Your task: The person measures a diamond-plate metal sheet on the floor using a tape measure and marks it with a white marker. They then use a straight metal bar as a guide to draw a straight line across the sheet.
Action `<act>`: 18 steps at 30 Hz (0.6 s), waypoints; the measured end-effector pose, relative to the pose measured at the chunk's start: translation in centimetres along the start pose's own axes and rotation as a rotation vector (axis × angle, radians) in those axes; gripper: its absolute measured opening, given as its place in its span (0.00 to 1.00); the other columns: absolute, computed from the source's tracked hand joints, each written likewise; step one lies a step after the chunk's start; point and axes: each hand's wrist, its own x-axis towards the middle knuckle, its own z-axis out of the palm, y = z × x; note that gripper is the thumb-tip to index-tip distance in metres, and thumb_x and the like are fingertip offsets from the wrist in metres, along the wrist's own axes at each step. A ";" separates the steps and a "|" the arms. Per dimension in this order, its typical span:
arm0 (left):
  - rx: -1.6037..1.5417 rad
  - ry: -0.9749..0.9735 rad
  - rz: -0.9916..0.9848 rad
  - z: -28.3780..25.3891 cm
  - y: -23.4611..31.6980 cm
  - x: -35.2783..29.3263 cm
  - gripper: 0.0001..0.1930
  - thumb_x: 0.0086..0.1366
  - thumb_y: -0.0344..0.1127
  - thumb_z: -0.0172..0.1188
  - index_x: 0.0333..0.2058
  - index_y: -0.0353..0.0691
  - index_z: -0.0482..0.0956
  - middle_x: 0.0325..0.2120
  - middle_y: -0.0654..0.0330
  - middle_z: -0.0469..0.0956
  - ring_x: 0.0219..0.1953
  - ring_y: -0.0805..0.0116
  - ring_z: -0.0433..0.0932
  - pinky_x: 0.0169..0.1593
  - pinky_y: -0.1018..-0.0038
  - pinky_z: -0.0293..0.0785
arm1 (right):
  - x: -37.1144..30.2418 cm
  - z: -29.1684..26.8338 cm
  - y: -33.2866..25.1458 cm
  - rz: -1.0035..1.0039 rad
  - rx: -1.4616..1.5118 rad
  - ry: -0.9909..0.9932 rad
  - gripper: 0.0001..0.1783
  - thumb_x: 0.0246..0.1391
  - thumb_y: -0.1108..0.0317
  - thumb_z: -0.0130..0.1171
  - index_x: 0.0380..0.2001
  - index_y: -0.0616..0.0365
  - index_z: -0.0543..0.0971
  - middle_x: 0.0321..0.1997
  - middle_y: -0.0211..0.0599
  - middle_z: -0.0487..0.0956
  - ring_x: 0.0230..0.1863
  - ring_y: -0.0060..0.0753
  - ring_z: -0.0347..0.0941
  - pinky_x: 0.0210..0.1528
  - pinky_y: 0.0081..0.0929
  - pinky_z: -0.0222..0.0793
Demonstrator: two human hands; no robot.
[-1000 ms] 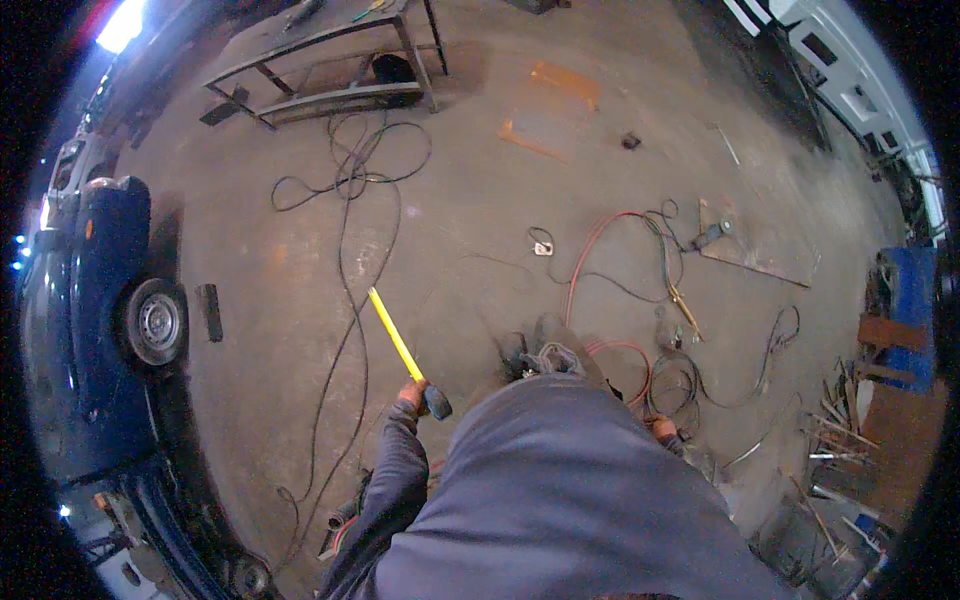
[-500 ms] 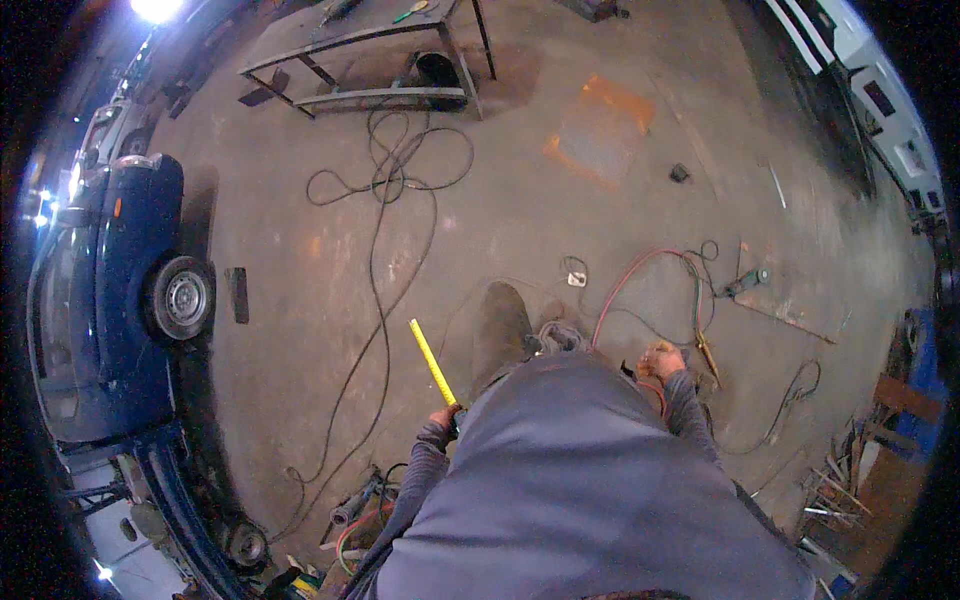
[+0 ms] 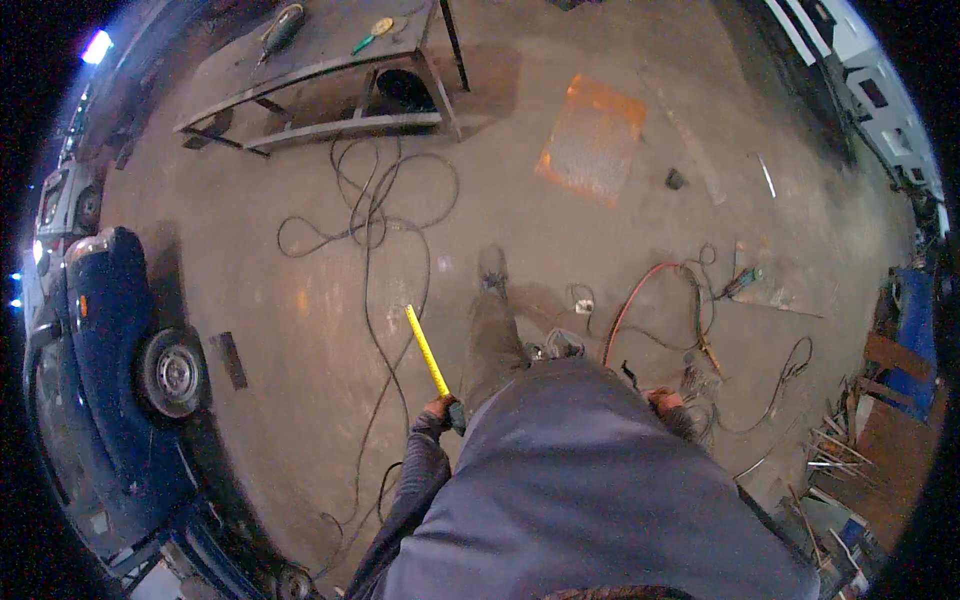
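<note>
My left hand [image 3: 437, 408], low beside my left thigh, is closed around the dark case of a tape measure [image 3: 457, 417]. Its yellow blade [image 3: 427, 350] sticks out stiffly ahead and slightly left, above the floor. On the other side, my right hand [image 3: 664, 401] is by my right hip with its fingers curled and partly hidden. A small dark piece [image 3: 629, 374] shows just ahead of it, but what the hand grips is too unclear to name. A red cable [image 3: 628, 298] curves over the floor and passes out of sight near my right leg.
Ahead left stands a metal table [image 3: 300, 65] bearing an angle grinder [image 3: 282, 30]. Looped black cable [image 3: 370, 215] lies before it. A blue vehicle [image 3: 105, 370] is at left. At right are a green power tool [image 3: 742, 281], more cables and scrap metal [image 3: 850, 450].
My left foot has stepped ahead, and the table and vehicle have shifted in view. The tape measure stays in my left hand. My right hand has drawn back toward my hip.
</note>
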 end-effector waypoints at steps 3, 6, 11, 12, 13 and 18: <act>0.374 0.014 0.594 -8.0 -2.7 6.8 0.17 0.67 0.50 0.51 0.44 0.47 0.81 0.31 0.58 0.83 0.32 0.64 0.82 0.35 0.66 0.79 | 3.7 4.6 -5.1 -0.245 -0.275 0.089 0.12 0.55 0.61 0.59 0.38 0.56 0.79 0.27 0.42 0.80 0.22 0.44 0.77 0.22 0.48 0.72; -0.153 -0.210 0.367 -14.4 4.5 12.6 0.17 0.68 0.49 0.50 0.43 0.46 0.81 0.32 0.58 0.84 0.28 0.63 0.82 0.34 0.66 0.80 | 8.3 5.0 -12.8 -0.387 -0.304 0.368 0.13 0.55 0.61 0.59 0.40 0.56 0.78 0.28 0.41 0.79 0.23 0.44 0.77 0.23 0.49 0.73; -0.123 -0.204 0.408 -23.2 16.8 4.2 0.18 0.70 0.46 0.49 0.44 0.39 0.78 0.31 0.57 0.84 0.32 0.63 0.84 0.36 0.67 0.80 | -1.1 15.7 -30.4 -0.271 0.267 0.126 0.11 0.55 0.70 0.58 0.42 0.57 0.72 0.26 0.41 0.77 0.21 0.37 0.76 0.22 0.38 0.74; -0.173 -0.223 0.398 -23.9 18.5 4.4 0.17 0.70 0.46 0.49 0.44 0.38 0.78 0.32 0.57 0.84 0.33 0.63 0.84 0.37 0.67 0.80 | -1.3 16.0 -30.9 -0.268 0.288 0.137 0.11 0.55 0.70 0.58 0.42 0.57 0.72 0.26 0.41 0.77 0.21 0.37 0.76 0.22 0.38 0.74; -0.222 -0.240 0.385 -24.1 20.0 4.5 0.17 0.70 0.45 0.50 0.44 0.37 0.77 0.32 0.56 0.84 0.33 0.63 0.84 0.38 0.68 0.80 | -1.4 16.2 -31.3 -0.262 0.309 0.144 0.11 0.55 0.70 0.58 0.42 0.57 0.72 0.26 0.42 0.77 0.21 0.38 0.76 0.22 0.39 0.74; -0.102 -0.274 0.448 -23.4 29.1 4.8 0.13 0.71 0.40 0.52 0.42 0.35 0.76 0.30 0.57 0.81 0.32 0.64 0.81 0.43 0.68 0.77 | 0.4 14.9 -26.7 -0.214 0.576 0.114 0.14 0.53 0.71 0.59 0.45 0.57 0.73 0.29 0.44 0.78 0.24 0.41 0.76 0.24 0.42 0.74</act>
